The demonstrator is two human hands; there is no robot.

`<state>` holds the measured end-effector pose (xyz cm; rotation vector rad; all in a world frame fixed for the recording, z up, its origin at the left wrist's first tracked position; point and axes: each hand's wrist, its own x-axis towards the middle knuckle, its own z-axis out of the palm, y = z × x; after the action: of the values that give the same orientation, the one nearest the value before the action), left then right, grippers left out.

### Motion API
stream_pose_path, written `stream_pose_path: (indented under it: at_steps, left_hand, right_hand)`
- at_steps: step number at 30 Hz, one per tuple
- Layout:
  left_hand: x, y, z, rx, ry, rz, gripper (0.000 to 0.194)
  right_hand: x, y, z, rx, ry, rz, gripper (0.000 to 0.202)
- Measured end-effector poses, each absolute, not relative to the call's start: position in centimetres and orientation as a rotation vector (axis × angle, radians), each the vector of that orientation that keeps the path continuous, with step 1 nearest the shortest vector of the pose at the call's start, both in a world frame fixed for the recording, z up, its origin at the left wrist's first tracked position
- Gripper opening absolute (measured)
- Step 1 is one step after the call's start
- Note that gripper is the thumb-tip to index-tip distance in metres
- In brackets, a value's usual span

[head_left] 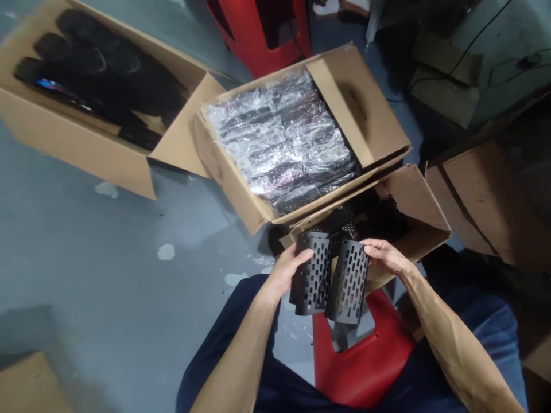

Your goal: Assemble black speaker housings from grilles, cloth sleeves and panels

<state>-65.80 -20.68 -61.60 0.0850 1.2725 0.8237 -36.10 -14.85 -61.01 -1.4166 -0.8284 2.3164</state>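
Observation:
Two black perforated metal covers with rows of slots are held up side by side above a red stool. My left hand [289, 268] grips the left perforated cover [317, 281] by its outer edge, thumb across the front; another dark cover edge shows behind it. With fingers pinched at its upper right corner, my right hand [384, 256] holds the right perforated cover [346, 284], which tilts slightly. Just beyond them, an open carton [424, 198] contains more dark parts, some perforated. The fingers behind the covers are hidden.
A carton [232, 195] full of plastic-wrapped dark pieces stands ahead. To the left is an open carton [86, 137] with long black items. The red stool [365, 367] sits between my knees. Another red stool [275, 46] stands farther off, and a brown box [486, 201] lies right.

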Motion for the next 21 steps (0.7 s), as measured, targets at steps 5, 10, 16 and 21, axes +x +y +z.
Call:
stream_pose_path:
  at_steps: [5, 10, 16, 21]
  left_hand:
    - [-63.8, -21.9, -62.7, 0.081, 1.075, 0.754, 0.066]
    - [-64.3, -22.3, -62.5, 0.054, 0.917, 0.787, 0.074]
    - [-66.6, -21.9, -62.2, 0.123, 1.068, 0.798, 0.066]
    - [-69.4, -21.0, -61.3, 0.097, 1.095, 0.906, 0.069]
  right_hand:
    - [-39.5, -15.2, -60.2, -1.368, -1.127, 2.241, 0.048]
    - [-42.7, -16.5, -60.8, -1.521, -1.478, 1.708, 0.036]
    - [-45.1, -17.8, -65.2, -1.683, -1.265, 1.693, 0.039]
    - [-43.5, -12.4, -72.8, -2.093, -1.273, 1.380, 0.028]
